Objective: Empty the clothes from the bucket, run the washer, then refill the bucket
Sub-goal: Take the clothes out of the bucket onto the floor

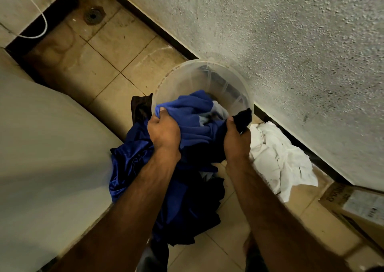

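Left grip is clenched on blue cloth at the bucket rim. Right grip clamps a black piece. The bundle trails from the bucket mouth below both grips (onto a floor pile). Best to lift both together, clear of the rim.

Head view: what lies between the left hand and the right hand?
Blue cloth spilling from the clear bucket fills that stretch, in the head view.

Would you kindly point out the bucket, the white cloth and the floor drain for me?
bucket (182,78), head view, on its clear inner wall.
white cloth (276,155), head view, on its crumpled middle.
drain (93,16), head view, on its round grate.
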The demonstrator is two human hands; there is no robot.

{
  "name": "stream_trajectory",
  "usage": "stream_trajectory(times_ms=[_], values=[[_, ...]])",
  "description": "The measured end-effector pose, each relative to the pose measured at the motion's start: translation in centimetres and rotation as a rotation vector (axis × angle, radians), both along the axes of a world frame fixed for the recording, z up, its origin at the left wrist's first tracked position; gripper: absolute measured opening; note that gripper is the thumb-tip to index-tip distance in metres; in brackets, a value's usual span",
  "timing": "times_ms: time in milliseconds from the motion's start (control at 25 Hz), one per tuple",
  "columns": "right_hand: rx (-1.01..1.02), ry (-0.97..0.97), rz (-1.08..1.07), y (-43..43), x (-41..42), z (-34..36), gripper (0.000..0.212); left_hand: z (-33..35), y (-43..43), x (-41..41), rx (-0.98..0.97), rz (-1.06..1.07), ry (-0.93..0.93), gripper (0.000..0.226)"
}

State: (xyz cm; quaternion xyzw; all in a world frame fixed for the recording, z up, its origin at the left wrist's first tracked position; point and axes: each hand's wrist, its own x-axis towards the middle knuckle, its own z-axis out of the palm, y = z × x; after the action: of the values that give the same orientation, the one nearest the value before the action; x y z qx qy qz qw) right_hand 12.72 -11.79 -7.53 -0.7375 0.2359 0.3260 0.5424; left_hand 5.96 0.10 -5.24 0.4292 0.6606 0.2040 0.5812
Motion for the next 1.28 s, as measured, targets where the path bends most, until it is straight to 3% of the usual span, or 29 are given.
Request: stream_trajectory(times_ms=[120,280,400,480,680,760,840,960,1080,1200,1280], values=[[0.168,0.304,0.008,0.0,-1.4,-3.2,0.099,0.5,-1.1,-0.6,-0.331,-0.111,0.012,0.026],[0.209,0.266,0.173,0.5,-2.6,-3.0,0.103,-1.4,-1.8,-1.9,-0.405,-0.272,0.043,0.031],[0.265,0.225,0.239,1.3,-2.6,-0.5,0.083,-1.8,-2.7,-1.7,-0.16,-0.403,0.179,0.01],[0.29,0.224,0.214,1.3,-2.7,0.1,0.06,-1.6,-2.9,-1.6,-0.09,-0.479,0.195,0.018],[0.223,0.141,0.141,1.8,-2.3,0.0,0.03,-1.9,-2.5,-1.1,-0.198,-0.364,0.019,0.008],[0.231,0.105,0.14,2.2,-2.2,-0.2,0.036,-1.9,-2.1,-1.2,-0.377,-0.356,-0.151,0.021],[0.248,0.124,0.175,2.4,-2.2,-0.5,0.04,-1.2,-2.0,-1.6,-0.47,-0.461,-0.144,0.034],[0.127,0.149,0.259,2.1,-2.0,0.1,0.04,-0.6,-2.8,-1.6,-0.301,-0.414,0.02,0.028],[-0.021,-0.088,0.315,1.8,-1.9,0.3,0.05,-0.5,-2.5,-1.4,-0.055,-0.393,0.178,0.021],[0.056,-0.137,0.341,2.0,-1.7,0.5,0.1,1.0,-2.3,-2.4,0.172,-0.546,0.31,0.039],[0.18,-0.047,0.393,1.9,-1.8,-0.3,0.101,1.7,-2.2,-3.5,0.18,-0.575,0.249,0.041]])
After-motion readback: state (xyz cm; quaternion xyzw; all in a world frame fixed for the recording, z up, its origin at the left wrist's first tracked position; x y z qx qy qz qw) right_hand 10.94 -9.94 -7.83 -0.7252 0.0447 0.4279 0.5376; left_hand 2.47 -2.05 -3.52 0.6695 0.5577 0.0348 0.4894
